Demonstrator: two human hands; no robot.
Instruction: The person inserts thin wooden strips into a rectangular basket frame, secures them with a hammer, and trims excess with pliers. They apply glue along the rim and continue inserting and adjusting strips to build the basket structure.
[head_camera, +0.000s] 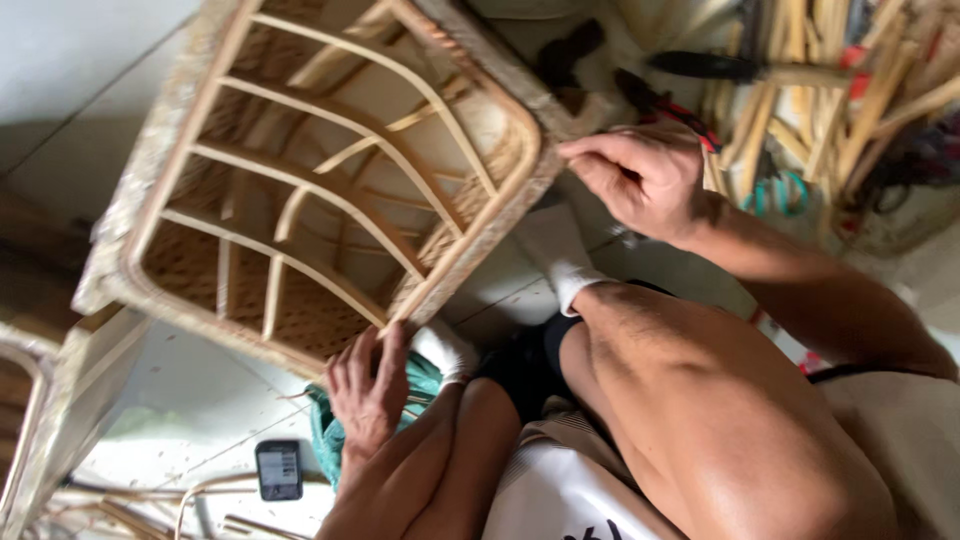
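Note:
A woven rattan chair frame (330, 170) lies tipped on the floor in front of me, its curved cane ribs facing up. My left hand (368, 385) rests at the frame's near edge, fingers curled against the rim above a teal cloth (325, 430). My right hand (640, 175) is at the frame's right corner, fingers pinched together on the woven edge; whether it holds a strand is unclear. My bare knees and white-socked feet (560, 260) sit between the hands.
A small black phone (279, 469) lies on the white tiled floor at lower left. A heap of cane sticks and tools with red and teal handles (800, 100) fills the upper right. Another woven frame (40, 400) stands at the left edge.

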